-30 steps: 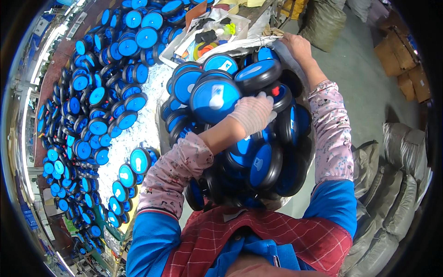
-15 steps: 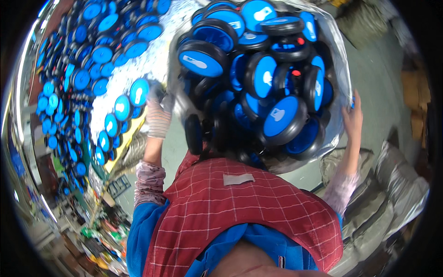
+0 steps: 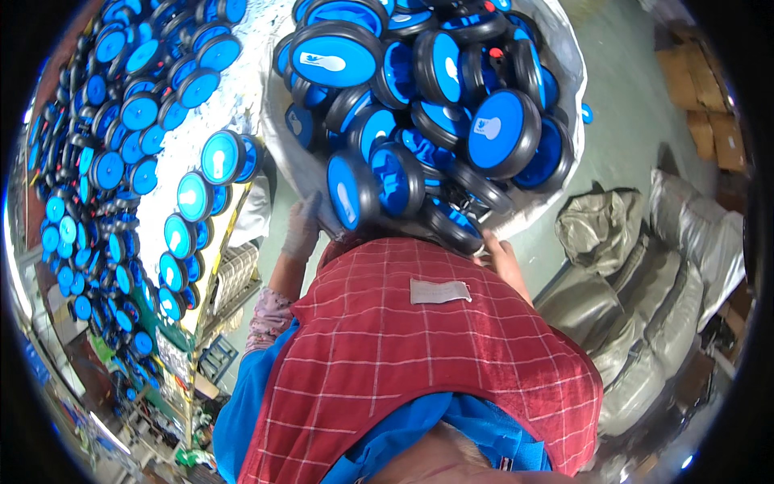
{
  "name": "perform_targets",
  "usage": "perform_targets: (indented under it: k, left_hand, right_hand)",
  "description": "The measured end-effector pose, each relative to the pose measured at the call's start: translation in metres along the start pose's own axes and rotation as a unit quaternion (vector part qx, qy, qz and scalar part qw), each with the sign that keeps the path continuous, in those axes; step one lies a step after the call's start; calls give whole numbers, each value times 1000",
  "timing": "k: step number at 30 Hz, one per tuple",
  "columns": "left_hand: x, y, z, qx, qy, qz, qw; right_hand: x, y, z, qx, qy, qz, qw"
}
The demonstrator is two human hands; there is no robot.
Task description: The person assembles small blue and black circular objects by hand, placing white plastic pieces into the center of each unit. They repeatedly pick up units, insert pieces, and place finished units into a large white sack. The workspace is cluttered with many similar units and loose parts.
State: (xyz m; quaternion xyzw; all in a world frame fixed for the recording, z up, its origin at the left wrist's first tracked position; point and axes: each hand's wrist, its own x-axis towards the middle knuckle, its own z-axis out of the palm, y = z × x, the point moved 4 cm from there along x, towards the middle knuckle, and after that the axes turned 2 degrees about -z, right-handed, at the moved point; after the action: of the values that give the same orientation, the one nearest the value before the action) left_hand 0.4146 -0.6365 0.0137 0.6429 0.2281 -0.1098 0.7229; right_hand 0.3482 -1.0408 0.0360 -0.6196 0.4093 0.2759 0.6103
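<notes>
A large whitish sack (image 3: 284, 165) stands right in front of me, heaped with black-tyred blue wheels (image 3: 504, 133). Some of them carry a pale printed patch on the hub. My left hand (image 3: 302, 228), in a light knit glove, is closed at the sack's near left edge; its fingertips are partly hidden by the material. At the near rim, my bare right hand (image 3: 501, 260) has its fingers bent against the sack's edge, beside a wheel (image 3: 451, 226) lying low in the pile. My checked red apron (image 3: 387, 323) touches the near side of the sack.
A white-topped table (image 3: 193, 121) on the left bears many similar wheels, with a row of wheel pairs (image 3: 193, 196) along its near edge. Stuffed grey sacks (image 3: 637, 315) lie on the right. Cardboard boxes (image 3: 701, 97) stand farther back. One blue piece (image 3: 586, 114) shows beyond the sack's right side.
My right hand has come from the sack's right side to its near rim. My left hand has moved from beside the table's wheel row to the sack's near left edge. The view has shifted.
</notes>
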Motion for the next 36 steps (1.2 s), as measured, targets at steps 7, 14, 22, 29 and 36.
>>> perform_targets:
  k: [7, 14, 22, 29, 36]
  left_hand:
    - [-22, 84, 10, -237, -118, 16, 964]
    - [-66, 90, -8, -13, -118, 72, 990]
    - [-72, 111, -11, 403, -151, 562, 706]
    - [-38, 128, -29, 500, -342, 429, 670]
    - [166, 250, -54, 333, 18, 348, 876]
  right_hand:
    - [-38, -51, -9, 88, 25, -364, 927]
    - [-85, -31, -18, 213, 127, -386, 888]
    - [-66, -66, -19, 311, 99, -420, 847]
    - [-47, -54, -39, 271, 81, -427, 859]
    - [-50, -46, -38, 270, 93, -429, 857]
